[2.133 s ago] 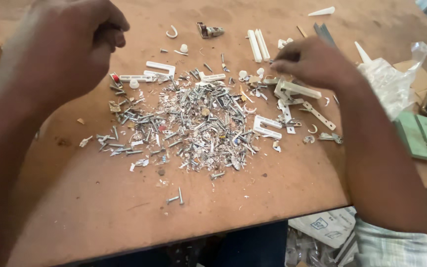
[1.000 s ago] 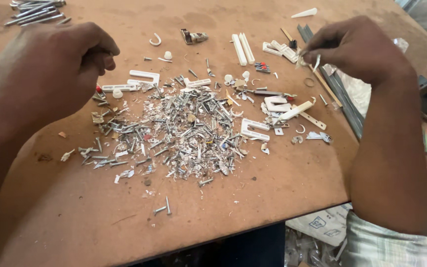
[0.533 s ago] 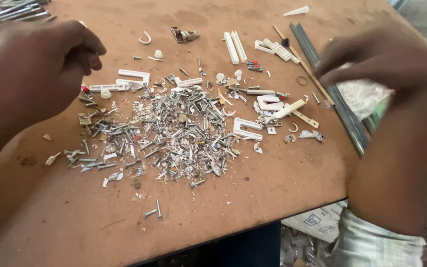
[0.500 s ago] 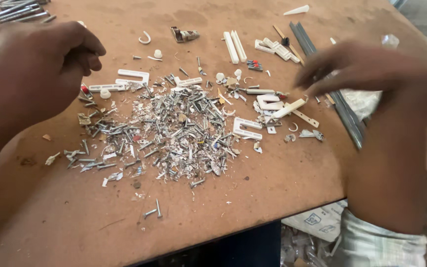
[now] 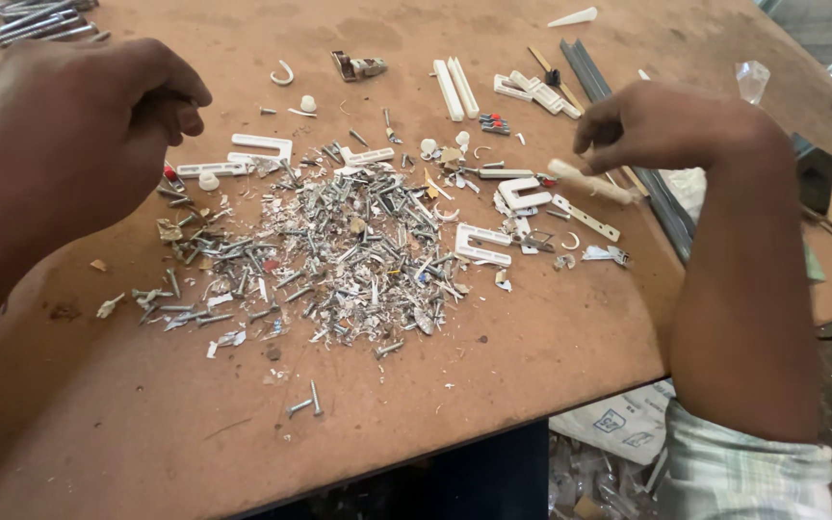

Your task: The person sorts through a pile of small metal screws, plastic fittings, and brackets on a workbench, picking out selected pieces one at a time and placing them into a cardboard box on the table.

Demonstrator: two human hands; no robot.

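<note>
The right hand (image 5: pixel 671 125) hangs at about two o'clock from the pile of screws (image 5: pixel 339 255), its fingers closed around a pale rod-shaped piece (image 5: pixel 594 183) that sticks out toward the pile, above the white brackets (image 5: pixel 517 197). The left hand (image 5: pixel 69 144) is at ten o'clock, its fingers curled shut; whether something small is inside I cannot tell.

The rod is held only at one end, so it can slip and fall among the brackets. The right forearm passes near the worktop (image 5: pixel 532 376) edge at four o'clock; a sweep there may push small parts off. The two loose screws (image 5: pixel 302 404) at six o'clock lie near the front edge and may roll off.
</note>
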